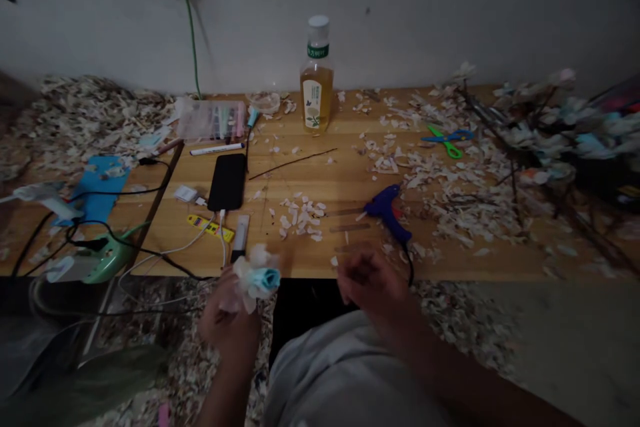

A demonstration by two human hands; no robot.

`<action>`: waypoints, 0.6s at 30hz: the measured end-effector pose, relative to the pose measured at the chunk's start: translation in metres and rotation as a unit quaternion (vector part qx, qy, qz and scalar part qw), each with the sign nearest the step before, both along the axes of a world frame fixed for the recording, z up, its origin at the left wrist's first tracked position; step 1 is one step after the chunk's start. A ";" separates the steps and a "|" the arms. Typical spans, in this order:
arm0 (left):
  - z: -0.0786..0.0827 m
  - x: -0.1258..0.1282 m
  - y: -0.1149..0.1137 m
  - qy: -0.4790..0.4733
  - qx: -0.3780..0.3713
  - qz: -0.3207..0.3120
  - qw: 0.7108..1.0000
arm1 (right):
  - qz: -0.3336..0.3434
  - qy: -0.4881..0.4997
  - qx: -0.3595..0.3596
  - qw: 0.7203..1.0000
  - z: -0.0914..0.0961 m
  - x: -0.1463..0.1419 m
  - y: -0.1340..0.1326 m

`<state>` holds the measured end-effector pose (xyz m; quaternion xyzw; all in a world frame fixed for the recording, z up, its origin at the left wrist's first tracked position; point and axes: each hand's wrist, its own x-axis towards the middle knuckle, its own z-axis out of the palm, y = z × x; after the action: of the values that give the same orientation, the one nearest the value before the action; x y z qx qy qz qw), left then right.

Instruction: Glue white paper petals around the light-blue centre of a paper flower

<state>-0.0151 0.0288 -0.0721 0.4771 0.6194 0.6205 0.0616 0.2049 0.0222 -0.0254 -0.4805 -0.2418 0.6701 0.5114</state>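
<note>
My left hand (229, 320) is closed around the base of a small handmade flower (256, 275) with white petals and a blue centre, held just below the table's front edge. My right hand (369, 282) hovers to the right of it, blurred by motion, with its fingers curled; whether anything is in them I cannot make out. A blue glue gun (387, 211) lies on the wooden table (320, 173) just beyond my right hand. A small heap of white petals (300, 217) lies in front of me.
A tea bottle (316, 77) stands at the back. A black phone (227, 181), marker box (211, 119), green scissors (445, 140) and thin wire (293, 163) lie on the table. Flower branches (550, 127) pile at right. Petal scraps litter table and floor; cables and a power strip (103, 257) at left.
</note>
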 end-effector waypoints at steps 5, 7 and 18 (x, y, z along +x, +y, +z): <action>0.047 0.022 0.002 -0.060 -0.063 -0.014 0.996 | 0.073 0.035 0.025 0.996 0.010 -0.027 0.015; 0.066 0.025 0.000 -0.103 -0.164 -0.051 0.980 | 0.098 0.023 0.035 0.994 0.014 -0.029 0.016; 0.078 0.056 -0.010 -0.203 -0.280 -0.145 0.927 | 0.098 -0.113 0.084 0.985 0.015 -0.030 0.015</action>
<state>0.0411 0.0191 0.0063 0.3891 0.6664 0.4892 0.4065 0.1749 0.0376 -0.0105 -0.4825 -0.3998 0.6357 0.4508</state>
